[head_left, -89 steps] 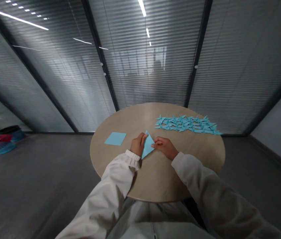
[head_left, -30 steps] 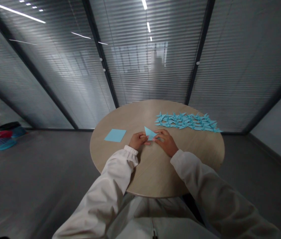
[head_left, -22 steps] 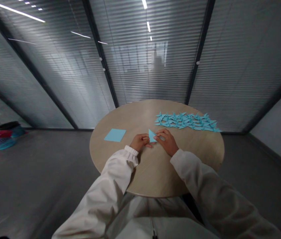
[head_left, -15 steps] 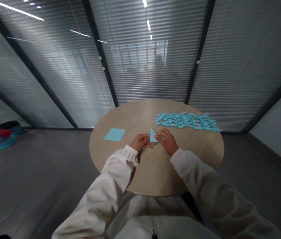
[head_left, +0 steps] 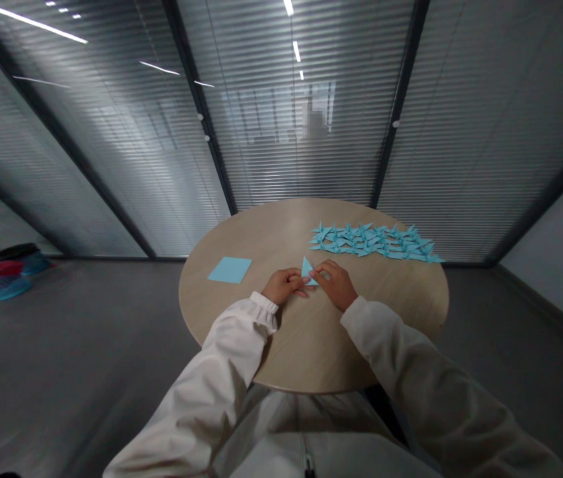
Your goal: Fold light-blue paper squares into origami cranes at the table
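A small light-blue piece of folded paper (head_left: 307,269), triangular in outline, is held between my two hands over the middle of the round table. My left hand (head_left: 285,285) grips its lower left side, thumb on top and fingers partly beneath. On the right edge, the fingertips of my right hand (head_left: 335,282) pinch the paper. My fingers cover part of it, so its lower folds cannot be made out. Left of my hands lies a flat blue paper sheet (head_left: 230,269). Beyond my right hand, several folded blue paper cranes (head_left: 374,240) sit close together in rows.
The round wooden table (head_left: 311,352) reaches almost to my body. Behind it stands a glass wall with blinds (head_left: 306,166) and dark frames. On the floor at far left are red and blue baskets (head_left: 0,275).
My left thumb has moved right onto the lower part of the folded paper, which now looks narrower. My right hand has barely moved.
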### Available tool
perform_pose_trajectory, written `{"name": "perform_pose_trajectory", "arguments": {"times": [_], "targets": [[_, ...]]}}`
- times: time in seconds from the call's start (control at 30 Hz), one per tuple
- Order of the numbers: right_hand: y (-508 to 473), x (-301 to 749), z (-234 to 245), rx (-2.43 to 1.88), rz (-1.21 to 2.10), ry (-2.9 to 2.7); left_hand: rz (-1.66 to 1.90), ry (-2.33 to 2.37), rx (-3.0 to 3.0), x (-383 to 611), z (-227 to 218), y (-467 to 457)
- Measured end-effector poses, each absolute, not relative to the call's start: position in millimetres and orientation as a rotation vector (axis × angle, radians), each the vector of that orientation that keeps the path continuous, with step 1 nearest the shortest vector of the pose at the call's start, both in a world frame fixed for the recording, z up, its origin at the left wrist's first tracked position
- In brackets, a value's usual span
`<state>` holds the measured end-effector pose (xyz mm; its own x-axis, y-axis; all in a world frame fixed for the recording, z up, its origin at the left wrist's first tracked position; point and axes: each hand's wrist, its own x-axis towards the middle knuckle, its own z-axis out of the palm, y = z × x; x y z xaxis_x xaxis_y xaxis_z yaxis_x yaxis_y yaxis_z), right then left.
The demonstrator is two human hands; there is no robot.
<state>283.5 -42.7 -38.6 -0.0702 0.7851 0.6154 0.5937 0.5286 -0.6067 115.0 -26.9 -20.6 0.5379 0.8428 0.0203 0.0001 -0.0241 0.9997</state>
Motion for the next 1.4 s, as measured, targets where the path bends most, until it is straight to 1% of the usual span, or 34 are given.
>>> {"name": "perform_pose_trajectory", "arguments": {"times": [0.1,0.23,0.33,0.63,1.07,1.4], "targets": [[-43,282,-39,-1.173,0.294,-1.749,0.799,0.82,1.472,114,-23,-26],[-43,279,-40,-1.204,0.493,-1.618,0.773,0.851,1.525,114,-23,-28],[-43,279,-40,-1.194,0.574,-1.606,0.719,0.848,1.538,115,-20,-32],[-42,282,-40,-1.137,0.647,-1.631,0.653,0.895,1.587,114,-20,-34],[-42,281,-40,-1.109,0.688,-1.616,0.686,0.895,1.652,113,-24,-32],[-42,281,-39,-1.096,0.729,-1.576,0.678,0.853,1.632,115,-18,-36]]}}
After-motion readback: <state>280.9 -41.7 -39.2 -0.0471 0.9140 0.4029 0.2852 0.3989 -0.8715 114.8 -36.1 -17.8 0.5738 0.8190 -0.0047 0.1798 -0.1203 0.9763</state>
